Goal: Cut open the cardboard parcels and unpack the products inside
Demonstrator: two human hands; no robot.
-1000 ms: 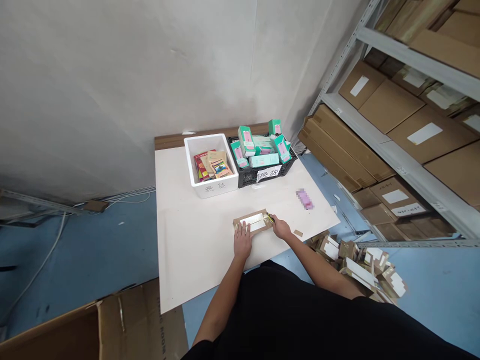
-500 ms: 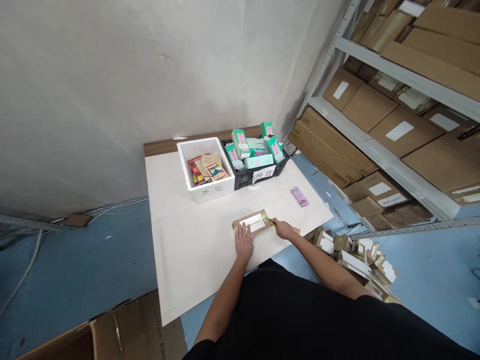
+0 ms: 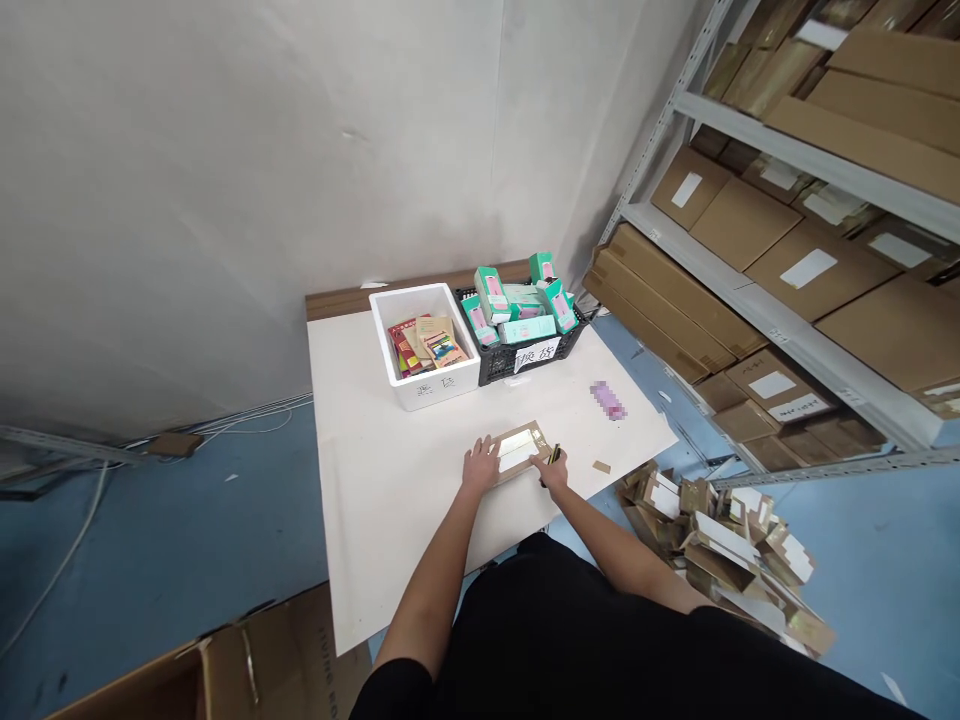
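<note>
A small brown cardboard box with a white label (image 3: 520, 449) lies on the white table (image 3: 390, 480) near its front edge. My left hand (image 3: 480, 464) rests on the box's left end, fingers spread flat. At the box's right end my right hand (image 3: 553, 468) is closed around a small dark tool with a yellow-green tip (image 3: 553, 455), its tip at the box's edge.
A white tub of colourful packets (image 3: 422, 345) and a black crate of teal boxes (image 3: 521, 320) stand at the table's back. A pink item (image 3: 608, 399) and a brown scrap (image 3: 601, 466) lie to the right. Opened boxes are heaped on the floor (image 3: 720, 535); metal shelving with cartons (image 3: 787, 260) stands right.
My left hand slid from the box's near side to its left end. My right hand with the tool moved down along the box's right end. The view shifted slightly.
</note>
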